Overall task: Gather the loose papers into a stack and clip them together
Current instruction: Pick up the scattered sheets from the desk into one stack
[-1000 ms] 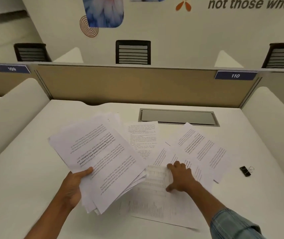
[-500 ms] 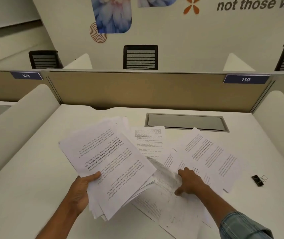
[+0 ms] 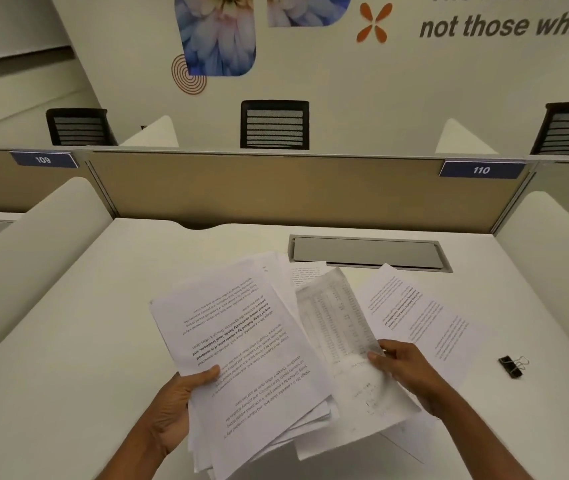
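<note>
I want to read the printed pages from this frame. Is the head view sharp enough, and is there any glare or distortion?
Head view: light is soft and even, no glare on the desk; bold lines on the held stack are partly legible, its small text soft; the lifted sheet in the right hand is blurred; wide-angle bending curves the partition.

Person's arms, head view. The left hand [image 3: 172,410] is showing its back and thumb [image 3: 207,374], with fine creases running across the knuckles and wrist. The right hand [image 3: 411,372] is showing its back and the short, plain nail of its thumb [image 3: 375,356]. Both forearms, left [image 3: 127,459] and right [image 3: 477,431], are appearing bare along the whole length in view, down to the bottom edge. Whatever clothing the person is wearing is lying outside the frame.
</note>
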`<state>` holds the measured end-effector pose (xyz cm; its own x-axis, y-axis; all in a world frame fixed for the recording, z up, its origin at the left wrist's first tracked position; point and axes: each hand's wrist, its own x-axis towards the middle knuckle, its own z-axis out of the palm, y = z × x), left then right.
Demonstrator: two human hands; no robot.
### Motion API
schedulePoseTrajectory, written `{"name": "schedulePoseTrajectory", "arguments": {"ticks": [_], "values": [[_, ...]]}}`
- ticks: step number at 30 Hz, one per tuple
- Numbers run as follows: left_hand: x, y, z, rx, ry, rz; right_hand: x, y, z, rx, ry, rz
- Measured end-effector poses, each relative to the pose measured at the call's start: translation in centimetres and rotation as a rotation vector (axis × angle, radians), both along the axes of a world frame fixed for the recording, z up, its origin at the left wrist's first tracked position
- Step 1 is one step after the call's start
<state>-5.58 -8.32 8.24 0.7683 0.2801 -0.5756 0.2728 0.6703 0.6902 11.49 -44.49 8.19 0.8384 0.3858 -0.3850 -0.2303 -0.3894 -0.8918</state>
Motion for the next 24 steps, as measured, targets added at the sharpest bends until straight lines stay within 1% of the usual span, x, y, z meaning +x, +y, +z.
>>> {"name": "schedulePoseTrajectory", "arguments": {"ticks": [3,7,10,20,24], "values": [[0.5,-1.2,0.3,0.004,-0.009,-0.032,-1.1,1.6,0.2,0.142,0.055,-0.041],[0.7,-2.1,0.9,0.041,-0.021,-0.038,-2.4,3.1,-0.1,0.275,0.149,-0.083],[0.6,-2.2,0.9,0.030,-0.034,-0.041,-2.9,3.5,-0.6,0.334,0.220,-0.110],[0.0,-2.5,-0.1,-0.011,-0.008,-0.111,-4.8,4.6,-0.3,0.357,0.309,-0.048],[-0.1,-2.9,-0.7,0.000,0.032,-0.167,-5.3,5.2,-0.2,0.301,0.301,-0.020]]}}
